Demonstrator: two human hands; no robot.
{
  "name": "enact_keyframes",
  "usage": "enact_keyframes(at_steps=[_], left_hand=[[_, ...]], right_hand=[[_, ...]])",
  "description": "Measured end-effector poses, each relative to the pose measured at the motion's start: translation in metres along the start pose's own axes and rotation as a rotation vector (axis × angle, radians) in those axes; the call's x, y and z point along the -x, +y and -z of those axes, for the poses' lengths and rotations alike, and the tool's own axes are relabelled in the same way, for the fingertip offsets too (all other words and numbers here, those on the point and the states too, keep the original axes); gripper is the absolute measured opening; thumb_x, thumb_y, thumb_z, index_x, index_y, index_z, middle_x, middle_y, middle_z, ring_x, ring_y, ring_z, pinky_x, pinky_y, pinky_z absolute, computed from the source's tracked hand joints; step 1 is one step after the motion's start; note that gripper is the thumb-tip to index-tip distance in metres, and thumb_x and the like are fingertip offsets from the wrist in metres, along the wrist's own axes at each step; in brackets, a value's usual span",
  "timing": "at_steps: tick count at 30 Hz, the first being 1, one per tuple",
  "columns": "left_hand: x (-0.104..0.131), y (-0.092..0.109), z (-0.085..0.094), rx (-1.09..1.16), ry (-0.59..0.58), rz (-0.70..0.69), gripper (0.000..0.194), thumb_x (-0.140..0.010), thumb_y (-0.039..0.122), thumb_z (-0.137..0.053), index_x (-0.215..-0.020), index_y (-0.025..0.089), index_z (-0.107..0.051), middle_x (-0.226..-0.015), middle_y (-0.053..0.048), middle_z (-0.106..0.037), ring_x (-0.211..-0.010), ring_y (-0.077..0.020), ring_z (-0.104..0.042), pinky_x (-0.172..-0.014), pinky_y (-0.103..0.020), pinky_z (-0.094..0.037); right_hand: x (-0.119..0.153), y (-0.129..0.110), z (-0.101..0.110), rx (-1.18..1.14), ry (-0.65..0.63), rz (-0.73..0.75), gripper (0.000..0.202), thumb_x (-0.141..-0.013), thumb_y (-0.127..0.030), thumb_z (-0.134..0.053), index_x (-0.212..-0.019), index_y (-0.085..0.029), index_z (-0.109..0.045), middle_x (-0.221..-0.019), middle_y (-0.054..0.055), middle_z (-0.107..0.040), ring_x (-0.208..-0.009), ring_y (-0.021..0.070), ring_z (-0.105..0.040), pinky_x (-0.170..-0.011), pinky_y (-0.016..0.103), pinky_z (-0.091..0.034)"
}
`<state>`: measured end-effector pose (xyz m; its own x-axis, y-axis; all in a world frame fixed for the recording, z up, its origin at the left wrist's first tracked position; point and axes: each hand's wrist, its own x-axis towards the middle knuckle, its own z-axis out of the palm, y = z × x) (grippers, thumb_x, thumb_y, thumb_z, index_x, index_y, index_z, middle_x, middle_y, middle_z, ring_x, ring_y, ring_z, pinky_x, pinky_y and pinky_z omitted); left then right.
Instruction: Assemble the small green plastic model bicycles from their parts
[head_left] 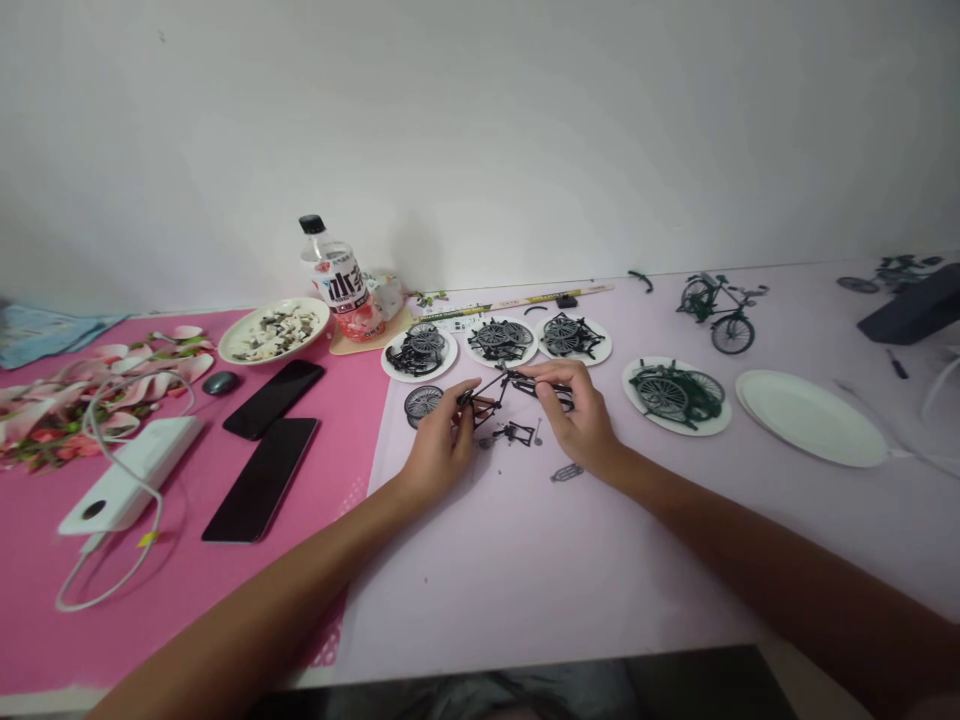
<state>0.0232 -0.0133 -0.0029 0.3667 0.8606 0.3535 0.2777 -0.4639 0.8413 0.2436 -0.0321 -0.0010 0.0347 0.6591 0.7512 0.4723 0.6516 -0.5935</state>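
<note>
Item: black bike frame (504,392), thin plastic, held between our hands above mat. Left hand (439,440) pinches rear end; right hand (577,415) pinches front bar. We judge it light, stiff, snappable; grip at joints, not thin tubes. Loose wheel (424,402) just beyond left hand; small parts (516,434) between hands.

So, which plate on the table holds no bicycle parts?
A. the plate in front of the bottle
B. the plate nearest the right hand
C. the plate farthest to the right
C: the plate farthest to the right is bare white, while the other small plates hold wheels and frames.
</note>
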Motion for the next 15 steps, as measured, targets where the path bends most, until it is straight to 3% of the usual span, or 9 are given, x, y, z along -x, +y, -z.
enact_keyframes(at_steps=[8, 15], left_hand=[[-0.0007, -0.0021, 0.0002, 0.011, 0.019, 0.024, 0.042, -0.104, 0.032, -0.049, -0.144, 0.020, -0.052, -0.118, -0.014, -0.077, -0.107, -0.0258, -0.073, -0.092, -0.042, -0.060], [-0.0007, -0.0010, 0.0000, 0.021, 0.030, 0.022, 0.036, -0.104, 0.032, -0.048, -0.137, 0.020, -0.053, -0.118, -0.014, -0.076, -0.109, -0.0246, -0.073, -0.089, -0.039, -0.060]], right_hand=[[-0.0018, -0.0069, 0.0005, 0.039, -0.019, -0.004, 0.008, -0.105, -0.031, -0.054, -0.106, -0.028, -0.062, -0.115, 0.008, -0.076, -0.119, 0.0264, -0.067, -0.106, 0.055, -0.053], [-0.0011, -0.0056, 0.0005, 0.028, -0.017, 0.022, 0.006, -0.104, -0.025, -0.056, -0.106, -0.028, -0.060, -0.114, 0.008, -0.074, -0.117, 0.0256, -0.066, -0.102, 0.050, -0.053]])
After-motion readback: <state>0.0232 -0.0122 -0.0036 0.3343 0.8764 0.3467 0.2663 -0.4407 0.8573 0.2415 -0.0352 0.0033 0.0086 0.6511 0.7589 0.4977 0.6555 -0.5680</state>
